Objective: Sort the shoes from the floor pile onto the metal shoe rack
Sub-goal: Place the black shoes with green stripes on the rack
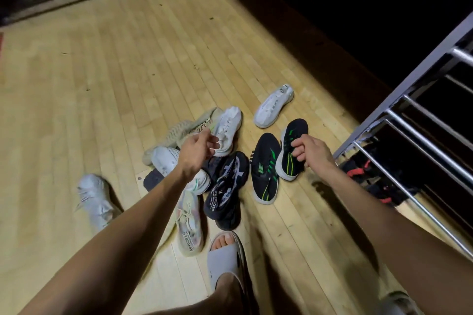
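A pile of shoes lies on the wooden floor. My right hand (311, 151) grips a black sneaker with green stripes (294, 135) by its collar. Its mate (265, 170) lies just left of it on the floor. My left hand (198, 149) hovers over the pile with loosely curled fingers, holding nothing, next to a white sneaker (227, 129). Under and around it lie beige knit shoes (179, 132), another white shoe (166, 158), a black-and-white sneaker (226, 186) and a pale pastel sneaker (190, 225). The metal shoe rack (419, 135) stands at the right.
A single white sneaker (273, 106) lies apart beyond the pile, another white shoe (96, 199) at the left. My foot in a grey slide sandal (226, 258) stands near the pile. Dark shoes with red (363, 174) sit low in the rack. Dark furniture borders the far floor.
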Available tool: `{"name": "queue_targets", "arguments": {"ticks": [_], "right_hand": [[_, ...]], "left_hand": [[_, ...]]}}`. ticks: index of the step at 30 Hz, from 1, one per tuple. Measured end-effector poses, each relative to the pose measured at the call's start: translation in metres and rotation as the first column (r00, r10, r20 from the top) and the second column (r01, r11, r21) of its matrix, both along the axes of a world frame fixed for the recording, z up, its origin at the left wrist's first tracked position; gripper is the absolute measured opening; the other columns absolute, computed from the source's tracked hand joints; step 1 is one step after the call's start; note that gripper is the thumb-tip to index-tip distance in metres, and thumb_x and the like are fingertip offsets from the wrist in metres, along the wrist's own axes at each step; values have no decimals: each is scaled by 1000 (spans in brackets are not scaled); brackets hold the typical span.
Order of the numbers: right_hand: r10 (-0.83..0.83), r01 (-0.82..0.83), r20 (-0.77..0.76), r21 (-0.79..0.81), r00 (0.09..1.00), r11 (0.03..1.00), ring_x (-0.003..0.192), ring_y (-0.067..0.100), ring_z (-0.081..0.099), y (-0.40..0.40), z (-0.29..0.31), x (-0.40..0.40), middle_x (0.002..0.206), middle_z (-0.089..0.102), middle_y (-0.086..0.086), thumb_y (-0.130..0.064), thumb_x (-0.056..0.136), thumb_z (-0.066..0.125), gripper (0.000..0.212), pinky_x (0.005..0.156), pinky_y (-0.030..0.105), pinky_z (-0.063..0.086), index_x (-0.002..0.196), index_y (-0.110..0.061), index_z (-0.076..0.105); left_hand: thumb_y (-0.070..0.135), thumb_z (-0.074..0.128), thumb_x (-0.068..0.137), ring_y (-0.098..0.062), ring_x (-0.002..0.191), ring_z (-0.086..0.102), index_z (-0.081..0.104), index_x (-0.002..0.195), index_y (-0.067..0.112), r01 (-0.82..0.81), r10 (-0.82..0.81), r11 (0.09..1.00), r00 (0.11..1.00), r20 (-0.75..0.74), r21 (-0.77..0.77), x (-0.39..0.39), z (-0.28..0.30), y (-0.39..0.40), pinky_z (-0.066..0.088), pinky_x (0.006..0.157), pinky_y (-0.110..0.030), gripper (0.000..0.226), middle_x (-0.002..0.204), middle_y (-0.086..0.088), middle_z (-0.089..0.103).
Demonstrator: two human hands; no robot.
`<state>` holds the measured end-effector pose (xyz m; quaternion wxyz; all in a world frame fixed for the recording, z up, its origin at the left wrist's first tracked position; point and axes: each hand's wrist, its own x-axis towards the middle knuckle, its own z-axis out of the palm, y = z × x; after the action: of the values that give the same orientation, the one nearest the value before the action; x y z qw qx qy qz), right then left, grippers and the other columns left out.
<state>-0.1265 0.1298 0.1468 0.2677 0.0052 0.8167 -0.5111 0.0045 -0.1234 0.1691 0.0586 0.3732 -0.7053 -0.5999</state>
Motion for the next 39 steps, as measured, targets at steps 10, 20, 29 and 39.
{"name": "queue_targets", "arguments": {"ticks": [10,20,29,39], "right_hand": [[199,-218,119,182,973,959,72,19,51,1,-58,11,82,62,4,-28,99,34,37,68,34,39,96,-10,66],[187,-225,177,228,966,947,90,27,55,-5,-88,7,101,61,8,-36,95,34,32,77,36,38,96,-19,60],[100,-138,162,243,982,960,103,36,60,-11,-111,-11,114,60,16,-36,98,32,42,93,47,46,112,-8,59],[105,-164,342,148,934,975,77,21,68,-45,-133,9,132,59,9,-47,98,28,55,62,30,43,132,-14,55]], "left_hand": [[51,29,101,-18,69,52,66,92,9,92,-139,975,962,235,200,10,-62,15,42,68,-31,57,85,-8,66],[44,34,103,-14,51,38,52,81,15,75,-170,957,928,331,279,3,-106,38,28,49,-23,40,67,-3,47],[39,37,104,-15,60,47,58,88,12,85,-186,948,930,317,305,-20,-139,67,36,55,-25,38,78,-6,56],[41,35,104,-8,42,36,51,76,19,-4,-146,898,941,306,441,-27,-166,68,27,42,-16,39,60,4,45]]}}
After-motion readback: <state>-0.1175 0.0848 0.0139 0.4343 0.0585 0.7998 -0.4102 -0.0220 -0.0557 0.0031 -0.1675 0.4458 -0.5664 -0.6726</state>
